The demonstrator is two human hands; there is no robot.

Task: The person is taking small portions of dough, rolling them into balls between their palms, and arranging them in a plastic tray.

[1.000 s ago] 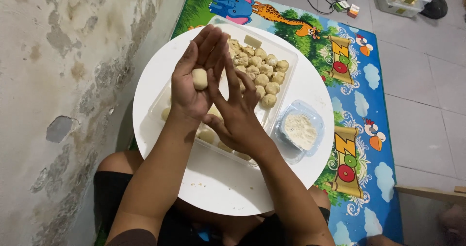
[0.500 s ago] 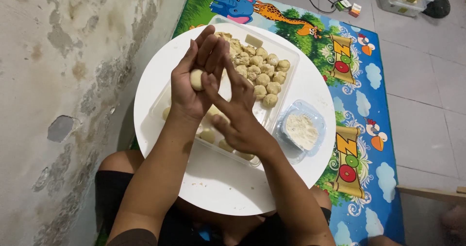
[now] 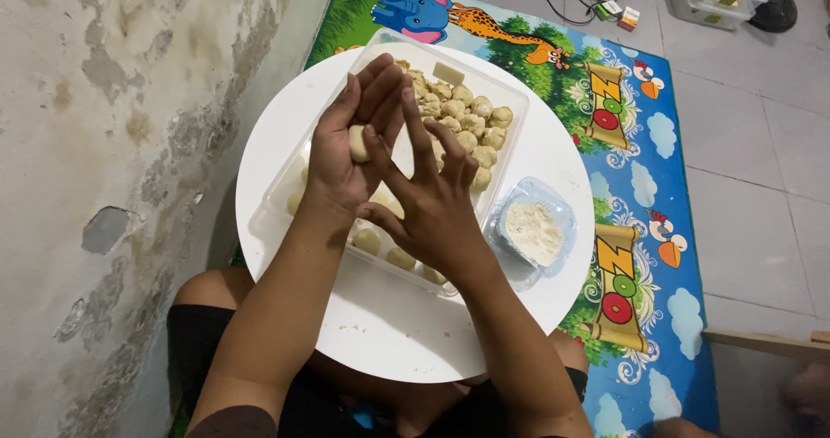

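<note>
since a second ago the right hand point(image 3: 441, 204) has slid up along the left palm, its fingertips now reaching past the dough ball point(image 3: 357, 142) where before they lay lower, near the heel of the left hand point(image 3: 350, 157). left hand stays cupped, palm turned inward, fingers nearly straight and pointing away from the body, with the pale dough ball resting in it. right hand is spread flat, fingers splayed wide, pressing its fingers against the ball from the side rather than closing on it. both hands hover above a clear plastic tray point(image 3: 510, 101) set on a round white table point(image 3: 389, 334); the tray's far end is packed with small rolled dough balls point(image 3: 467, 122), and a few more lie at its near end. just beside the tray's right edge sits a small clear tub of white flour point(image 3: 534, 229). beneath the table lies a colourful animal-print play mat point(image 3: 640, 144).
</note>
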